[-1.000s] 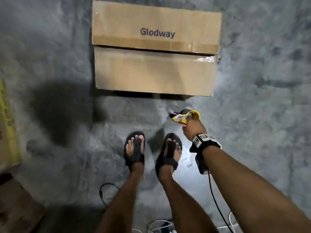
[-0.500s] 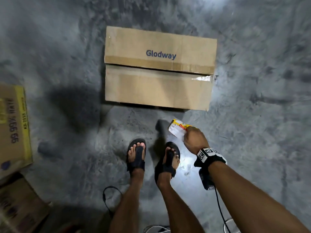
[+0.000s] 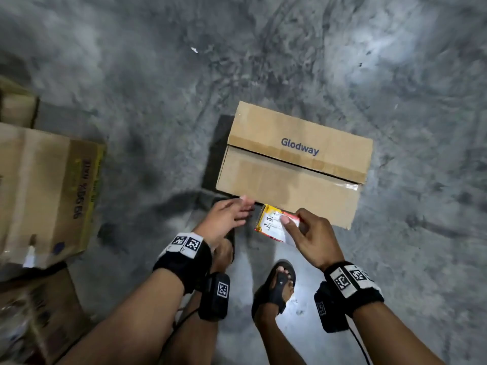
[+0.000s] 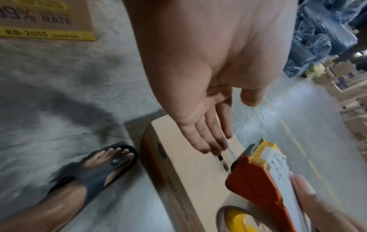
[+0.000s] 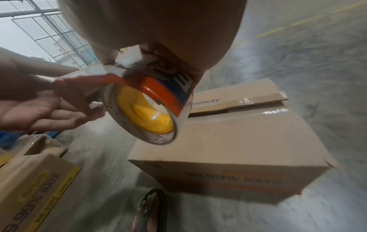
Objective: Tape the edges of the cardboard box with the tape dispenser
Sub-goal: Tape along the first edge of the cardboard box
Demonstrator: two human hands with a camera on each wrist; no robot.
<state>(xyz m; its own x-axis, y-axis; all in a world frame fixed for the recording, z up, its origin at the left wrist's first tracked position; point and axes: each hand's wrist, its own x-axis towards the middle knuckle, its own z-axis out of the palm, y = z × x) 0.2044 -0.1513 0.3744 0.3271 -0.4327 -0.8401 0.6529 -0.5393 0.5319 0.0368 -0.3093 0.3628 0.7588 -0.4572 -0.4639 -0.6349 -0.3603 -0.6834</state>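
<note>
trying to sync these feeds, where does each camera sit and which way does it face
Head: worn on the head, looks down at the cardboard box; both forearms, hands, sandalled feet show.
Left wrist: looks along the open left hand toward the box.
Right wrist: looks along the right hand gripping the tape dispenser.
Shared: all three show box and dispenser.

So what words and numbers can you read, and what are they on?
"Glodway": top flap of the cardboard box.
"KB-2055" and "LEMON TEA": yellow strip on the other carton.
"RATE" after a partly cut-off "99%": same carton.
Print on the tape dispenser, its paper label and the tape roll's rim: too blurred to read.
Orange print on the cardboard box's near side: too blurred.
</note>
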